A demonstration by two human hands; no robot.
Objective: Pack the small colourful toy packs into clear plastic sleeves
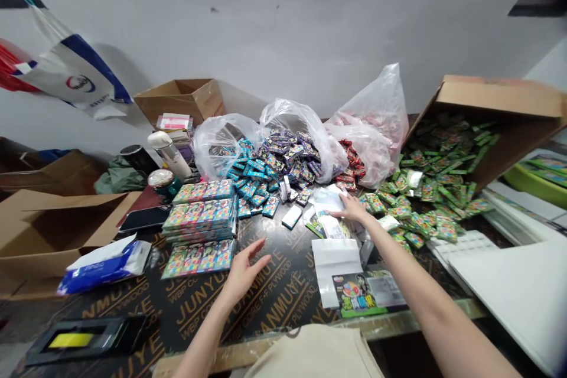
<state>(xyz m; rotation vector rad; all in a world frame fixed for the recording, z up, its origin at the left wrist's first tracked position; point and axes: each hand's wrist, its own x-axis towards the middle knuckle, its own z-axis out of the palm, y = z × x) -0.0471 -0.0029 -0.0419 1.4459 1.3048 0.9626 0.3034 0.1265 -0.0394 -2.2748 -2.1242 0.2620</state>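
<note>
My left hand [245, 269] hovers over the dark plywood tabletop with thumb and fingers apart, holding nothing. My right hand [352, 210] reaches over a loose pile of white papers [328, 196], fingers spread; whether the fingertips press on a sheet I cannot tell. Below it lie a white sheet [336, 263] and a printed card in green and black [357, 295]. Small blue packets [254, 177] and purple packets [292, 153] spill from plastic bags ahead, with one white-faced packet [292, 216] apart. Left of these stand stacks of colourful printed packs [199, 218].
Red packets [349, 165] lie by another plastic bag [376, 130]. Green packets [411, 212] pour from a tipped carton [496, 97] at right. White sheets [509, 283] lie nearer. At left are a blue wipes pack [106, 269], a flask [166, 153], a phone [144, 218] and an open carton [66, 218].
</note>
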